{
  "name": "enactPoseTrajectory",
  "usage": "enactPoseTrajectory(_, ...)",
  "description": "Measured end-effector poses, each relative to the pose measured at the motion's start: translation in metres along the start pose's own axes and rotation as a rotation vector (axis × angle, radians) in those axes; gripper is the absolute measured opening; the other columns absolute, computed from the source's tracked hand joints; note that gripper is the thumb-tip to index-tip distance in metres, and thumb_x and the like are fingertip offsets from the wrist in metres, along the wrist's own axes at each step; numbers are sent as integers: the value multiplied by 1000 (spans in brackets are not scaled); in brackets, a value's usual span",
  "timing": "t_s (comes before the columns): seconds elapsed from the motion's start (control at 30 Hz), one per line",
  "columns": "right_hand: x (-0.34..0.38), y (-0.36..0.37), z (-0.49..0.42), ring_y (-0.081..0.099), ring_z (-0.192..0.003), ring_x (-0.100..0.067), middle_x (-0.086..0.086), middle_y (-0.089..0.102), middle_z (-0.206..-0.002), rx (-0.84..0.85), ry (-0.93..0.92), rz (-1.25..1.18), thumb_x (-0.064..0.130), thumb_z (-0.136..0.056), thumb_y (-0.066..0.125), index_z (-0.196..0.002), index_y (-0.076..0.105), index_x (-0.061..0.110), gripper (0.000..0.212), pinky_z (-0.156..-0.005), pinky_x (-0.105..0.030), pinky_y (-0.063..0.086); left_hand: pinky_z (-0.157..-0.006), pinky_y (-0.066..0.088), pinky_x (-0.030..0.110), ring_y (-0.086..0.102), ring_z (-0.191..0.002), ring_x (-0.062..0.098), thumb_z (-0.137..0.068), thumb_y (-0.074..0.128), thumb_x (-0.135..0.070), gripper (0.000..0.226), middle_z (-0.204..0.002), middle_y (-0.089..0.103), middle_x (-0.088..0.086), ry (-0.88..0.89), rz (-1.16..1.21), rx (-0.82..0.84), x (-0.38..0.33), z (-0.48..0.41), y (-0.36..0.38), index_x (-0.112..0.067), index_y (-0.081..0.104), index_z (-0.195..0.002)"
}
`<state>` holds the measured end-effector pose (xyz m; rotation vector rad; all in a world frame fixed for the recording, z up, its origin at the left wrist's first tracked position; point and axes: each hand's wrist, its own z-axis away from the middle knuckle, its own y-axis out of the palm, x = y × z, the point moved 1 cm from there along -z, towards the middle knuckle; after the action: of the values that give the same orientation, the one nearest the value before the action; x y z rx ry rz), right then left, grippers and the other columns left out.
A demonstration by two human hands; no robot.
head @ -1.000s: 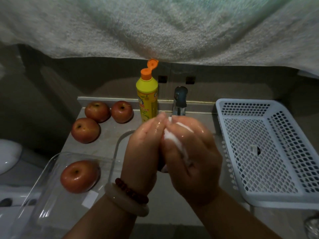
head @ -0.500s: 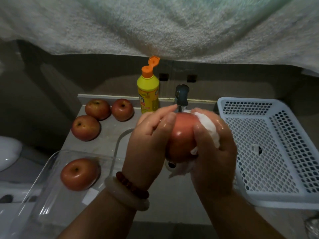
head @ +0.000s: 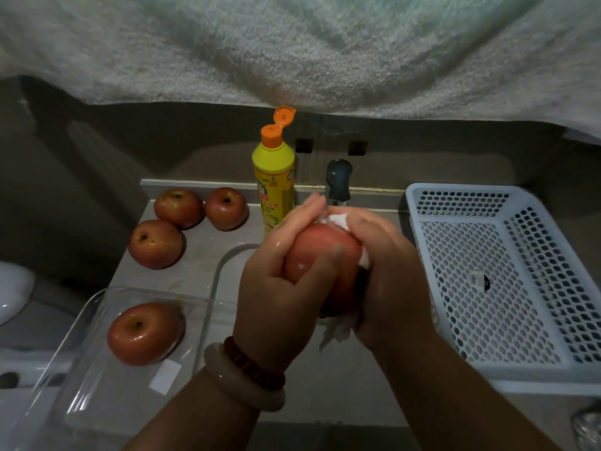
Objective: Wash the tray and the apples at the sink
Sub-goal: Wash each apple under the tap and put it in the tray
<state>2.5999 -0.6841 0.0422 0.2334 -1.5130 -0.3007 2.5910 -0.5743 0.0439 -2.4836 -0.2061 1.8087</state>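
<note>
Red apple | gripped between left hand, right hand

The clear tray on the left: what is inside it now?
Inside the clear tray lies one red apple, stem hollow up, with a small white label beside it on the tray floor. The tray's near end runs out of the picture, so anything there is unseen.

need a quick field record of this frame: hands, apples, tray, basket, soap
left hand: grips held apple
right hand: presses white cloth on it
loose apples: three on counter, back left
clear tray: one apple inside
basket: right, one small item in it
soap bottle: upright, cap flipped open
tap: behind hands
</note>
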Motion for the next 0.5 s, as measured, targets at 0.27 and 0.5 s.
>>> enactPoseTrajectory(0.27, 2, -1, 10, 60, -108, -23, -16, 60, -114, 123, -1032, 859, 24, -97, 52, -112, 62, 6, 26, -91, -33, 49, -78, 53, 21, 65, -103, 12, -98, 49, -22, 20, -106, 68, 0, -156, 235, 41, 10, 3, -7, -16, 58, -114)
enactPoseTrajectory(0.5, 6, 2, -9, 66, -87, 0, 23, 68, -87, 24, -102, 306, 39, -81, 50, -92, 69, 35, 22, -65, -24, 56, -76, 53, 16, 58, -110, 2, -71, 62, -48, 62, -126, 50, -18, -76, 82, 23, 3, -1, -5, -34, 43, -127)
